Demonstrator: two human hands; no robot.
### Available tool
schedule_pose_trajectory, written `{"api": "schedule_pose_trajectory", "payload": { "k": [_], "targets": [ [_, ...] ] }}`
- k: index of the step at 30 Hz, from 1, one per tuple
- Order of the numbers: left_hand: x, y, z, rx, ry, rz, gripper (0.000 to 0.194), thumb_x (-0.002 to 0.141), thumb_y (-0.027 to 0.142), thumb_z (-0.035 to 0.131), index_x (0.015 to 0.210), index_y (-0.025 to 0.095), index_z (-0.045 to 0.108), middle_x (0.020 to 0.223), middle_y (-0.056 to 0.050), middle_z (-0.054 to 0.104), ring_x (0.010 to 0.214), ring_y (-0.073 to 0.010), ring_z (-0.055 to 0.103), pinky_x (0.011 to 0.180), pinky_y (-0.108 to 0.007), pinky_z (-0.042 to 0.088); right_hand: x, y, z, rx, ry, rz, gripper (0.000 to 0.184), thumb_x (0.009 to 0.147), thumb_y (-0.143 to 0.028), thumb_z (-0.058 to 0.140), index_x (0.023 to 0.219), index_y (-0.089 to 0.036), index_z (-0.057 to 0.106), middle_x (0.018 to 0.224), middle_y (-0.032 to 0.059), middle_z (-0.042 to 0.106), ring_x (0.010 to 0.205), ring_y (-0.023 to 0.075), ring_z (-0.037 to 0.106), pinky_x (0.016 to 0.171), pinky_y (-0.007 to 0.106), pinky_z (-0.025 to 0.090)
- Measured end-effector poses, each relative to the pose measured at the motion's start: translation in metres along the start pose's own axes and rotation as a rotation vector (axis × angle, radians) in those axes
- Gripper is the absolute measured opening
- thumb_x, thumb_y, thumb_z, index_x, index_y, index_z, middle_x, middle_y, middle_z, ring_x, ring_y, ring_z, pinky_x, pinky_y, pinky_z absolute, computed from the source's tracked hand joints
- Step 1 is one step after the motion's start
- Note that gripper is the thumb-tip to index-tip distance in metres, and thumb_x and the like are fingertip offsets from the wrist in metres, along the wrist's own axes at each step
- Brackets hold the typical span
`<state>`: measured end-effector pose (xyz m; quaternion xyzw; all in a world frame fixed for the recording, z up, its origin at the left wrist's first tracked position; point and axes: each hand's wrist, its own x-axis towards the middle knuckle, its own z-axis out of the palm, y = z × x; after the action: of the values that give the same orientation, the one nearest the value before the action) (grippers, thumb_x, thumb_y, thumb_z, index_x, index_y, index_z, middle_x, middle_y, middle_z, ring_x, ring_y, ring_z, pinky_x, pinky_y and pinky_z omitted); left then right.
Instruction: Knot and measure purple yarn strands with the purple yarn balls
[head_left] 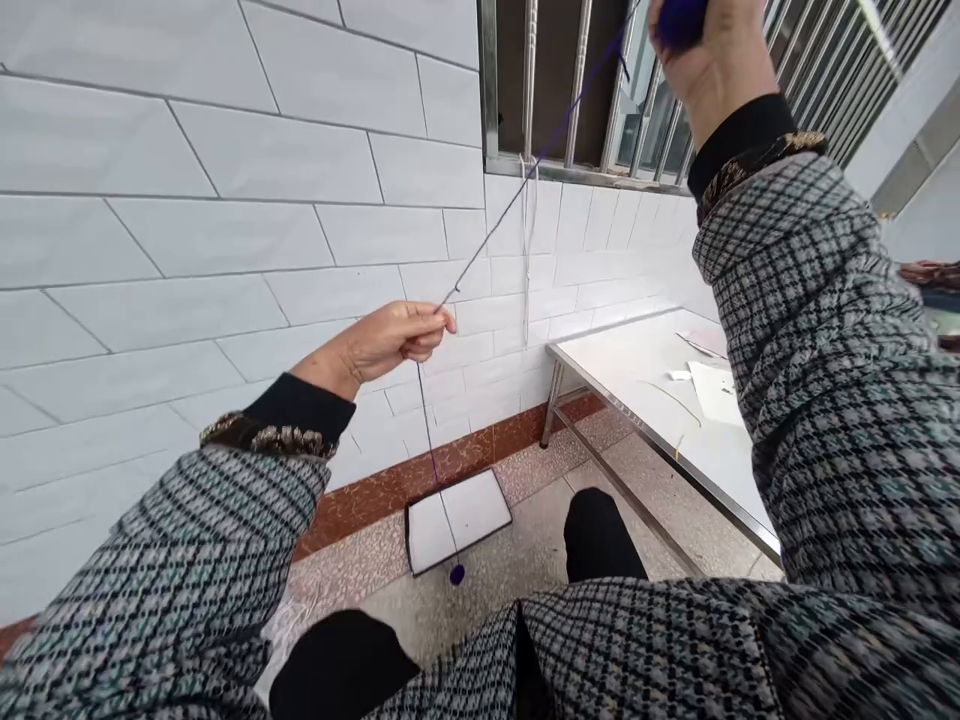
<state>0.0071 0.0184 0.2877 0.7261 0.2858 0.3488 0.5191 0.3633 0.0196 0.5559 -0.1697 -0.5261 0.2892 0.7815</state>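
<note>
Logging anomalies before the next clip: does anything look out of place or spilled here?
Yes, mildly. Thin white strands lie loose on the floor by the left leg, like litter. Paper scraps sit scattered on the white table. The purple yarn stretched up from the left hand shows no obvious break.

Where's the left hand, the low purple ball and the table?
Left hand (399, 334): head view, middle of the hand.
Low purple ball (457, 574): head view, its middle.
Table (624, 352): head view, bare white top.

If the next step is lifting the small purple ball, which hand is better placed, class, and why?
Probably the left hand: it pinches the yarn leading down to that ball. The right hand is higher, holding a purple bundle.
</note>
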Motion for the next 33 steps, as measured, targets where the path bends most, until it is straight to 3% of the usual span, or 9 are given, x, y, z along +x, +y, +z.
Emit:
{"api": "schedule_pose_trajectory", "payload": {
  "k": [5,8,14,20,25,27,30,31,33],
  "targets": [
    [-0.009,-0.014,0.008,0.038,-0.182,-0.06,0.046,0.086,0.06,0.084,0.086,0.016,0.068,0.061,0.007,0.036,0.056,-0.0089,0.026,0.056,-0.026,0.023,0.03,0.017,0.031,0.04,-0.069,0.048,0.063,0.124,-0.027,0.018,0.072,-0.017,0.052,0.057,-0.0063,0.057,0.056,0.0005,0.057,0.061,0.015,0.043],
    [-0.014,-0.021,0.021,0.061,-0.394,-0.149,0.057,0.091,0.074,0.075,0.088,0.017,0.07,0.068,0.003,0.045,0.062,-0.0119,0.034,0.061,-0.028,0.027,0.043,0.02,0.049,0.083,-0.191,0.22,0.072,0.117,-0.025,0.001,0.081,-0.008,0.061,0.07,-0.0059,0.061,0.065,-0.0023,0.053,0.066,0.015,0.042],
    [-0.001,-0.038,0.046,-0.037,-0.665,-0.237,0.065,0.092,0.083,0.062,0.094,0.019,0.074,0.068,0.002,0.047,0.068,-0.0162,0.043,0.069,-0.031,0.035,0.062,0.028,0.078,0.19,-0.309,0.546,0.067,0.12,-0.03,0.014,0.091,-0.008,0.071,0.068,-0.0038,0.064,0.059,0.0023,0.055,0.056,0.012,0.039],
    [0.017,-0.017,0.039,0.157,-0.537,-0.398,0.055,0.095,0.067,0.064,0.123,0.021,0.077,0.095,-0.008,0.075,0.096,-0.0256,0.07,0.089,-0.039,0.053,0.071,0.016,0.119,0.231,-0.272,0.687,0.045,0.124,-0.029,0.035,0.102,-0.006,0.068,0.074,-0.0018,0.067,0.053,0.0038,0.059,0.05,0.01,0.044],
    [0.028,0.085,-0.002,0.352,-0.4,-0.364,0.077,0.092,0.062,0.067,0.153,0.016,0.062,0.146,-0.021,0.073,0.136,-0.0343,0.068,0.121,-0.048,0.051,0.069,-0.017,0.161,0.281,-0.239,0.82,0.033,0.123,-0.029,0.038,0.118,-0.011,0.066,0.081,-0.003,0.063,0.058,0.0054,0.057,0.054,0.012,0.046],
    [0.027,0.15,-0.023,0.488,-0.137,-0.282,0.073,0.095,0.058,0.062,0.155,0.016,0.059,0.14,-0.021,0.075,0.121,-0.0347,0.073,0.114,-0.054,0.057,0.067,-0.032,0.178,0.302,-0.294,0.882,0.029,0.122,-0.026,0.038,0.123,-0.014,0.064,0.084,-0.0033,0.062,0.062,0.006,0.057,0.059,0.013,0.047],
    [0.022,0.257,-0.045,0.865,0.567,0.231,0.056,0.1,0.043,0.061,0.153,0.026,0.062,0.144,-0.017,0.07,0.13,-0.0367,0.068,0.118,-0.057,0.055,0.06,-0.054,0.204,0.349,-0.378,0.942,0.022,0.121,-0.023,0.042,0.118,-0.015,0.062,0.086,-0.0023,0.064,0.067,0.0076,0.057,0.062,0.015,0.048],
    [0.021,0.29,-0.048,1.002,0.657,0.42,0.06,0.097,0.04,0.067,0.155,0.03,0.06,0.15,-0.015,0.067,0.141,-0.039,0.063,0.123,-0.059,0.051,0.057,-0.059,0.212,0.363,-0.38,0.952,0.021,0.121,-0.024,0.043,0.112,-0.015,0.061,0.085,-0.002,0.064,0.067,0.0082,0.056,0.062,0.016,0.049],
    [0.024,0.343,-0.05,1.223,0.654,0.673,0.066,0.092,0.035,0.075,0.156,0.034,0.06,0.161,-0.012,0.061,0.154,-0.0411,0.053,0.131,-0.062,0.041,0.053,-0.066,0.226,0.386,-0.365,0.958,0.025,0.121,-0.025,0.047,0.098,-0.018,0.056,0.08,-0.0021,0.063,0.066,0.0099,0.054,0.061,0.019,0.05]
  ]
}}
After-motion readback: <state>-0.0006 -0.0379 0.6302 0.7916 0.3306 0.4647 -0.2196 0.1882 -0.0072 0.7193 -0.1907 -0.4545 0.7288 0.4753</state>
